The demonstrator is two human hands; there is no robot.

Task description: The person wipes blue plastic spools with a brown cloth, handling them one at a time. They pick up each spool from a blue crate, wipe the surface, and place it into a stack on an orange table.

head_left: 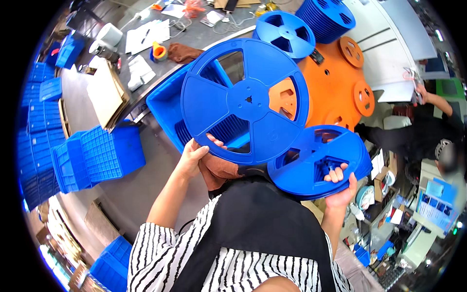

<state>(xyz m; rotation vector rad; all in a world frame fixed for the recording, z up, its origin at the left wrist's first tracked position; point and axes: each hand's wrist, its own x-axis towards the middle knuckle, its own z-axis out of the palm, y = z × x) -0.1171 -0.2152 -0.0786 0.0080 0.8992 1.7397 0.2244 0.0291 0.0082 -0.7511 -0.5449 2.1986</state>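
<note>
Striped sleeves and a black apron fill the bottom of my frame, and above them I see both hands busy with blue plastic reels. My left hand (193, 155) is clenched on the lower rim of a large blue reel (245, 100), held up near the centre of the frame, its spokes and hub facing me. My right hand (339, 184) grasps a stack of blue reels (316, 160) at centre right, fingers hooked through one of the spoke openings. Behind the large reel sits a blue crate (168, 104), and past it an orange disc-shaped fixture (331, 85) with smaller orange discs on it. Another blue reel (285, 33) and a further pile of reels (327, 17) lie at the upper middle, on or near the grey counter (194, 29). I judge the sorting to be midway: some reels are already stacked, one single reel is in hand and not yet placed anywhere. Blue trays (99, 155) stand at the left.
</note>
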